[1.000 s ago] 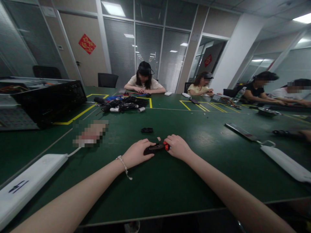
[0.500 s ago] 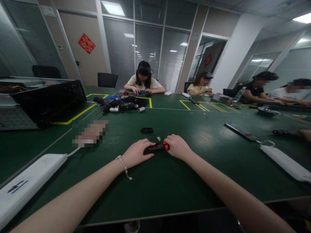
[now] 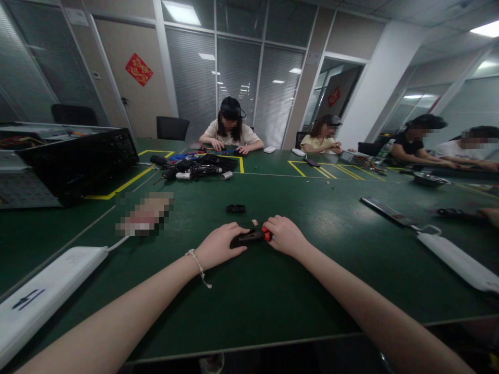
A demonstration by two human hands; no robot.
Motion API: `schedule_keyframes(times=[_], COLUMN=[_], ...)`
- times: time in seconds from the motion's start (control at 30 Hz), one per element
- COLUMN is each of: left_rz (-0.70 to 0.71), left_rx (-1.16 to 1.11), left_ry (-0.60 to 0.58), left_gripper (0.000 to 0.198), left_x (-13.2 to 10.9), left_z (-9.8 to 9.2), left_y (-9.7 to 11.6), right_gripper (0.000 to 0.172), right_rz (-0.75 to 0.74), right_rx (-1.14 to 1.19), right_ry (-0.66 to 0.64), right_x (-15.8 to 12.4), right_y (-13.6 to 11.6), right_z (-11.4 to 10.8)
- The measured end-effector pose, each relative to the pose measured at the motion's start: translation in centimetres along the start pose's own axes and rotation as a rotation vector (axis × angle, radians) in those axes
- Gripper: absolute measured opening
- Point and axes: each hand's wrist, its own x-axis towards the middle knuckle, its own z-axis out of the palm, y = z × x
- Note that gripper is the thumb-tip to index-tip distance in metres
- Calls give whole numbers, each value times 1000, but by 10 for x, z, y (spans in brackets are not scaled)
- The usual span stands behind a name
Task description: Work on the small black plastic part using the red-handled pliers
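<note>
A small black device with a red end lies on the green table between my hands. My left hand, a bead bracelet on its wrist, rests closed over the black end. My right hand is closed on the red end. Just beyond them a tiny pale piece sits on the table, and farther back a small black part.
White power strips lie at the left and right. A black open case stands at the far left, a pile of dark tools mid-table. Several people sit working along the far side and at the right.
My hands and the device have stayed put. The person across the table has shifted their hands a little.
</note>
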Motion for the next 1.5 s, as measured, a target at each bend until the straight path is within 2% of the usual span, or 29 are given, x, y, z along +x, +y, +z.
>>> schedule_keyframes(times=[1.5], left_rz=[13], left_rx=[5], left_ry=[16], left_gripper=[39], left_x=[0], left_z=[0], left_y=[1], right_gripper=[16], right_rz=[13], right_rx=[-12], right_ry=[-19], right_x=[1], right_y=[0], right_z=[1])
